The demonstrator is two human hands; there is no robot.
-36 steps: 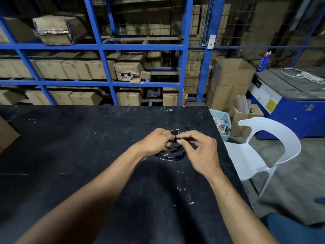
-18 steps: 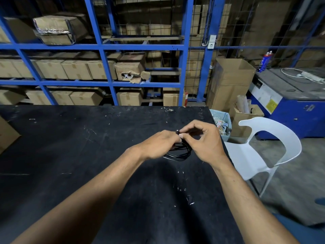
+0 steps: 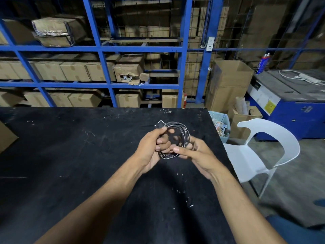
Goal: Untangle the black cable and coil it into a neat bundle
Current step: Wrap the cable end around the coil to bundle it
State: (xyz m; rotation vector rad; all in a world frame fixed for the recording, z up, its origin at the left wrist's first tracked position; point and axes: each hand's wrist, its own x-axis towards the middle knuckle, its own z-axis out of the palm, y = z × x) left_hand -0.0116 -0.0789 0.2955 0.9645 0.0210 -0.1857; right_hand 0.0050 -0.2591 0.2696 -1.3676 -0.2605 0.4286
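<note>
**Coiled cable held between two hands above the black table**

The black cable is wound into a round bundle of several loops and held up above the table, over its right half and nearer the far edge than the near one; whether the lowest loops touch the tabletop cannot be told. The left hand is curled around the left side of the bundle, fingers folded over the loops and the thumb lying along the top; a small dark plug end sticks out just above that thumb. The right hand cups the right and lower side of the bundle; its thumb is stretched leftward across the lower loops toward the left hand's knuckles, and its fingers are bent behind the coil, pressing the loops from the far side. Both forearms reach in from the near edge and meet at the bundle; a few pale specks lie on the table between them.

Just beside the table's right edge stands a white plastic chair, and a light blue bin of scraps sits near the far right corner; behind the far edge runs a blue shelf rack stacked with cardboard boxes.
</note>
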